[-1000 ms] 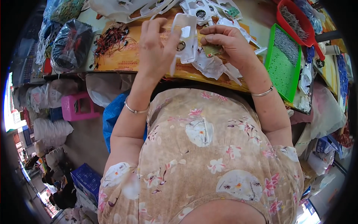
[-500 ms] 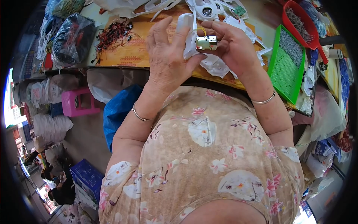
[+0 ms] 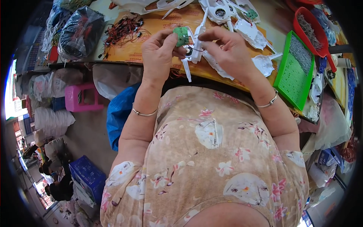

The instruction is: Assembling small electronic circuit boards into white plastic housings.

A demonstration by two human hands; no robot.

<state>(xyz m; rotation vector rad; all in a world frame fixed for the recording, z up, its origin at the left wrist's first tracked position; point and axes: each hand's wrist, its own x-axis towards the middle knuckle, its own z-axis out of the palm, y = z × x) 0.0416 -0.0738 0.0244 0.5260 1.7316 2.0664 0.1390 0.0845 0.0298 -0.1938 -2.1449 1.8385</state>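
My left hand (image 3: 160, 53) pinches a small green circuit board (image 3: 181, 35) between thumb and fingers, just above the edge of the yellow-topped table (image 3: 151, 41). My right hand (image 3: 227, 53) holds a white plastic frame part (image 3: 194, 51) with a small round speaker and thin wires hanging from it. The two hands are close together, the board almost touching the white part. Both wrists wear thin silver bangles.
More white plastic frame parts (image 3: 242, 22) lie on the table beyond my hands. A bundle of red and black wires (image 3: 124, 28) lies at the left, beside a dark plastic bag (image 3: 79, 32). A green tray (image 3: 297, 68) and red scoop (image 3: 312, 32) are at the right. A pink stool (image 3: 81, 97) stands below.
The hands have turned the white part over and now the left hand holds up the green board, which was not showing before. Both hands have drawn slightly closer to my body.
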